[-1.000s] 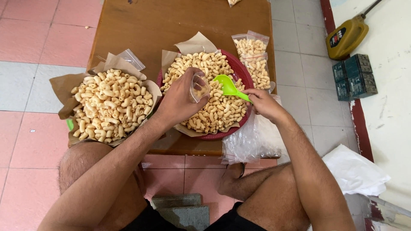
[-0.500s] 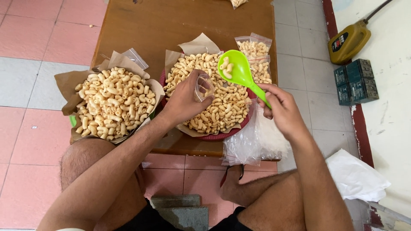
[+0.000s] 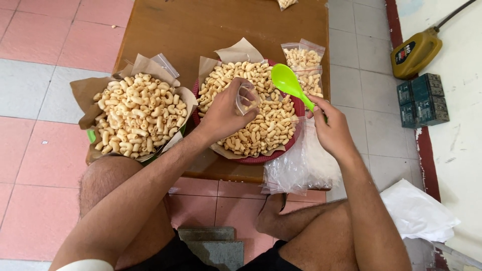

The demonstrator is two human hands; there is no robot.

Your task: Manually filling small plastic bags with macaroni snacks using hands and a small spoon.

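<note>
My left hand [image 3: 227,114] holds a small clear plastic bag [image 3: 247,98] open above a red basket [image 3: 297,111] lined with brown paper and heaped with pale macaroni-shaped snacks [image 3: 261,125]. My right hand [image 3: 331,128] grips the handle of a bright green plastic spoon [image 3: 288,83], its bowl turned down right beside the bag's mouth. A second paper-lined basket [image 3: 91,135] of the same snacks sits at the left, by my left forearm.
Both baskets stand on a low brown wooden table [image 3: 201,25]. Filled clear bags [image 3: 305,62] lie behind the red basket, and a stack of unfilled bags [image 3: 296,168] hangs off the table's near edge. A yellow oil jug [image 3: 416,50], dark boxes [image 3: 423,100] and a white sheet [image 3: 416,211] lie on the tiled floor at right.
The green spoon dipped in the snacks, rose with a scoop, and now is tipped at the bag's mouth. My left hand kept the bag in place.
</note>
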